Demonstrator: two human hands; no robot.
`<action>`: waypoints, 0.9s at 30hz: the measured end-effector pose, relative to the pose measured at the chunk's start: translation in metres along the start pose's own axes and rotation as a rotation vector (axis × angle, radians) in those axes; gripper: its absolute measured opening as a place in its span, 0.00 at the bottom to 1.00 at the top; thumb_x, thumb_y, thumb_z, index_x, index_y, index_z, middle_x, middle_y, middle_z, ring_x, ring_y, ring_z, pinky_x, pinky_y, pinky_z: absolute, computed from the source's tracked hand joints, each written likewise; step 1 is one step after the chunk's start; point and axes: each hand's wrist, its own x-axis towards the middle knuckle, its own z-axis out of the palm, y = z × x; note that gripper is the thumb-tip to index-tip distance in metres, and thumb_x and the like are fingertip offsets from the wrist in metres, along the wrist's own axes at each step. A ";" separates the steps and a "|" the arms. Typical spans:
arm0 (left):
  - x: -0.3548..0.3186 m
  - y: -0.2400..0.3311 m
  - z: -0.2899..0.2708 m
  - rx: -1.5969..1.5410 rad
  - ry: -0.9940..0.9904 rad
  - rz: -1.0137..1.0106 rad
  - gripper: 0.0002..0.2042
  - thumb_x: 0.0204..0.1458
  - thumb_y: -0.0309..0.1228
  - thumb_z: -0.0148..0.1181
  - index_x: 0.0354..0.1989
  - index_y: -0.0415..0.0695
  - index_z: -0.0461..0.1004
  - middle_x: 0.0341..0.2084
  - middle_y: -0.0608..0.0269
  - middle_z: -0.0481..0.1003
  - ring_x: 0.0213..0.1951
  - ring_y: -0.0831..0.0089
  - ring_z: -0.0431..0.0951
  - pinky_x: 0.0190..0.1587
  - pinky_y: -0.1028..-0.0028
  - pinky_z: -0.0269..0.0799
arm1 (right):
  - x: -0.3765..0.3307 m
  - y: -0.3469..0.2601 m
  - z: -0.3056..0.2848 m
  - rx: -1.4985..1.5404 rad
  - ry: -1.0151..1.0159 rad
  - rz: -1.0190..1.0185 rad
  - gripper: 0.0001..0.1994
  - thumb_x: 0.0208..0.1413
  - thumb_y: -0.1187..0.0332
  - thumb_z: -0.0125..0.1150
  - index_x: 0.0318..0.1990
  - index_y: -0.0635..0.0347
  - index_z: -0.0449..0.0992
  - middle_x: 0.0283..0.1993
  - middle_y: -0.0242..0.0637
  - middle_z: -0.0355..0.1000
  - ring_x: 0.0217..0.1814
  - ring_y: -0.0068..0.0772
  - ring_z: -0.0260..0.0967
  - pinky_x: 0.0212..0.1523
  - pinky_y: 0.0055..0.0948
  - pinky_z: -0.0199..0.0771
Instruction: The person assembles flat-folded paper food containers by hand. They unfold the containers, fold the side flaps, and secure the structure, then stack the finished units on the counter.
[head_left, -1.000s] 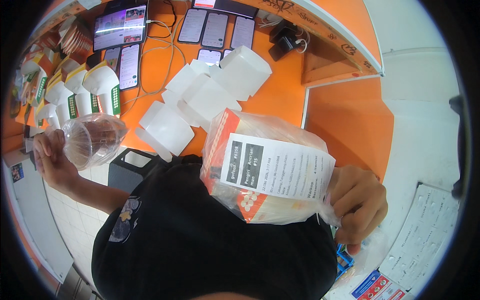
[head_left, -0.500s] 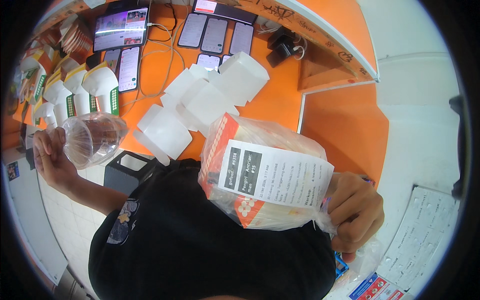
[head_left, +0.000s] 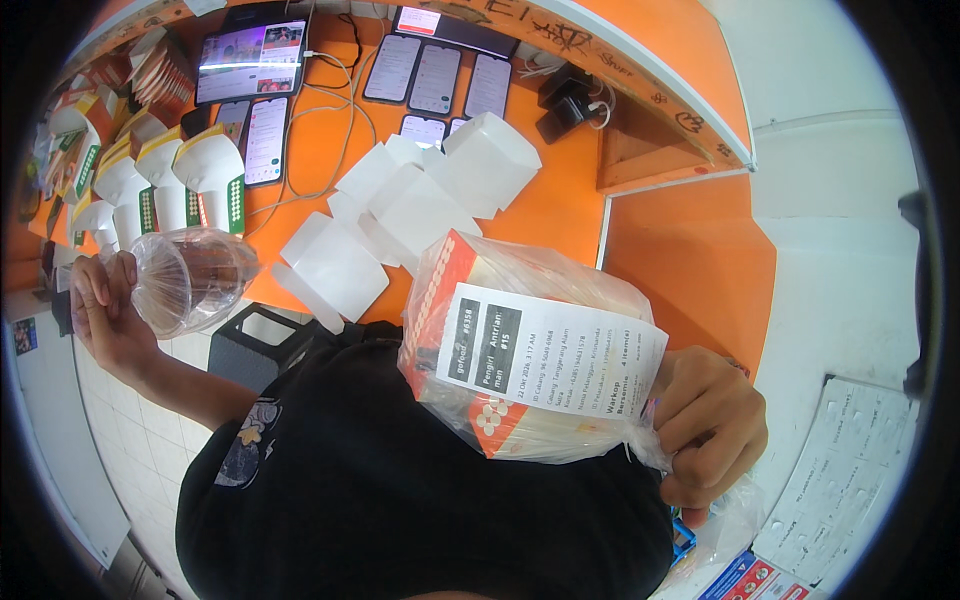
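At the right, my right hand [head_left: 712,432] is closed round the gathered neck of a clear plastic bag [head_left: 630,290]. Inside it shows an orange and white food box [head_left: 445,275], and a printed white receipt [head_left: 550,350] lies on the bag's face. Over on the left, my left hand [head_left: 108,305] pinches the gathered top of a second clear plastic bag [head_left: 165,270]. That one holds what looks like a clear cup [head_left: 215,275], lying sideways. Both bags hang above the near side of the counter, in front of my black shirt.
Open white paper boxes [head_left: 420,210] lie on the orange counter [head_left: 560,225]. Behind them are several phones [head_left: 435,80], a tablet [head_left: 250,62], cables and black chargers [head_left: 562,110]. Yellow-white cartons [head_left: 208,170] stand at left. A raised orange ledge [head_left: 670,130] borders the right, a whiteboard [head_left: 840,480] beyond.
My view has shifted slightly, so the counter sits a little lower and further right. Both hands keep hold of their bags, nearly still.
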 end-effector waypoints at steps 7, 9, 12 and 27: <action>-0.001 0.004 0.002 0.065 0.049 0.002 0.13 0.62 0.29 0.43 0.23 0.45 0.56 0.20 0.69 0.52 0.23 0.78 0.51 0.35 0.75 0.53 | 0.000 -0.002 -0.001 -0.005 -0.004 -0.006 0.16 0.57 0.64 0.61 0.19 0.59 0.70 0.22 0.27 0.54 0.15 0.16 0.57 0.16 0.14 0.52; -0.004 0.005 0.005 0.085 0.083 0.027 0.13 0.62 0.29 0.43 0.23 0.45 0.55 0.21 0.68 0.52 0.24 0.76 0.52 0.35 0.75 0.52 | 0.000 -0.002 -0.001 0.003 -0.009 -0.012 0.16 0.57 0.64 0.61 0.19 0.59 0.70 0.22 0.27 0.54 0.15 0.15 0.56 0.16 0.14 0.51; -0.008 0.008 0.010 0.049 0.139 -0.010 0.14 0.62 0.29 0.44 0.23 0.45 0.54 0.23 0.67 0.52 0.25 0.74 0.52 0.34 0.74 0.52 | 0.000 -0.002 -0.001 0.002 -0.008 -0.016 0.16 0.58 0.64 0.60 0.19 0.60 0.70 0.22 0.27 0.54 0.15 0.15 0.55 0.16 0.15 0.51; -0.007 -0.002 0.040 -0.040 -0.177 -0.049 0.19 0.62 0.39 0.49 0.18 0.45 0.62 0.19 0.62 0.66 0.23 0.76 0.65 0.21 0.81 0.55 | -0.011 0.030 0.011 0.100 0.128 0.098 0.16 0.58 0.69 0.59 0.20 0.69 0.73 0.14 0.31 0.56 0.10 0.25 0.55 0.10 0.27 0.49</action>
